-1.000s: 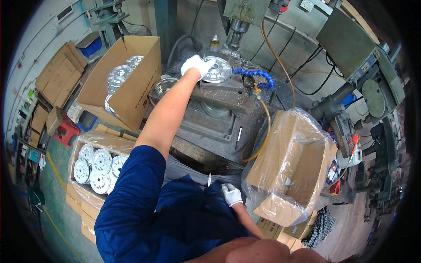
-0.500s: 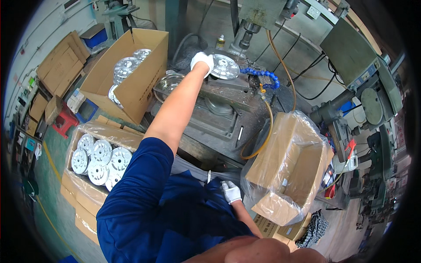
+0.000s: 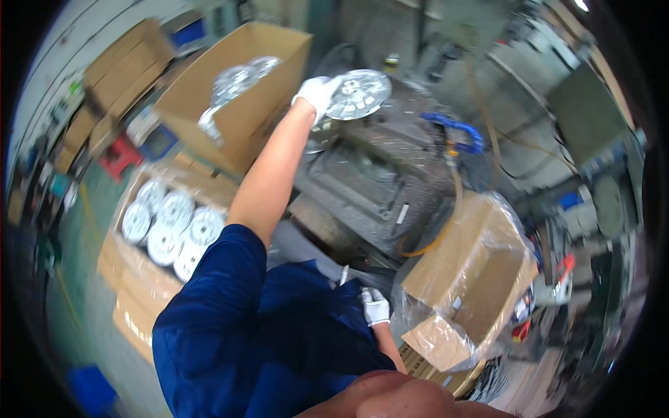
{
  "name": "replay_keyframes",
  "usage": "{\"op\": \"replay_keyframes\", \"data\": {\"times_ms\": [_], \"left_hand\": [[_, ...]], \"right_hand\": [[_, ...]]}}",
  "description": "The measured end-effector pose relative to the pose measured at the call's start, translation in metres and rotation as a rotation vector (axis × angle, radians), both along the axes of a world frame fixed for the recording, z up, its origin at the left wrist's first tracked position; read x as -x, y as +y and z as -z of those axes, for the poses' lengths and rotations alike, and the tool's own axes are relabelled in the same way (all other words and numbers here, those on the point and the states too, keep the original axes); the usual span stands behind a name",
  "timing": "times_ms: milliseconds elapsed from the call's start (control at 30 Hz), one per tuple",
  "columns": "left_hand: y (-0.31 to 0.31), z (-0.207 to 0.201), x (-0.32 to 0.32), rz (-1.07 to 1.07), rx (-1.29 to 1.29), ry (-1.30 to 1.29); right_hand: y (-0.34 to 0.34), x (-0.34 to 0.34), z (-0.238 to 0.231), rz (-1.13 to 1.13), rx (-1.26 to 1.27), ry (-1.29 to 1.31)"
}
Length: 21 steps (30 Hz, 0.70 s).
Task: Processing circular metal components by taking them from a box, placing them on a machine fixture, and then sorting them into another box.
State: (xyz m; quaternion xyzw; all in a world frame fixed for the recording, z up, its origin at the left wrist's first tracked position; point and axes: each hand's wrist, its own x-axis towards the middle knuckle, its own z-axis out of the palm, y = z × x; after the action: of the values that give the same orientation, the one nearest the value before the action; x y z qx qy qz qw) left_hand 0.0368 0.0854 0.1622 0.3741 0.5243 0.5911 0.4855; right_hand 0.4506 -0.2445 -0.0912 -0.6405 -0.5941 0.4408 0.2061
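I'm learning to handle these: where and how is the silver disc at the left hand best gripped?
Probably by the left rim of the silver disc, coming from the left, where the left hand grips it: it is broad, round and shallow, so its edge offers a hold clear of the patterned face.

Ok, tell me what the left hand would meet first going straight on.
Holding the metal disc, the left hand would probably meet what looks like a blurred dark hose; depth is unclear.

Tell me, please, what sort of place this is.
Probably a metalworking workshop: the gloved left hand holds a metal disc near a machine bed, a blue hose curves nearby, and similar discs lie in an open carton.
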Motion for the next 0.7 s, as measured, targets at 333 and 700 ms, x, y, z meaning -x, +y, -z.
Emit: {"op": "replay_keyframes", "data": {"times_ms": [333,700], "left_hand": [[-0.178,0.039,0.002,0.077,-0.086,0.659],[-0.215,-0.041,-0.116,0.302,-0.354,1.178]], "right_hand": [[0.019,0.023,-0.133,-0.161,-0.247,0.113],[0.055,0.072,-0.199,-0.341,-1.2,-0.502]]}}
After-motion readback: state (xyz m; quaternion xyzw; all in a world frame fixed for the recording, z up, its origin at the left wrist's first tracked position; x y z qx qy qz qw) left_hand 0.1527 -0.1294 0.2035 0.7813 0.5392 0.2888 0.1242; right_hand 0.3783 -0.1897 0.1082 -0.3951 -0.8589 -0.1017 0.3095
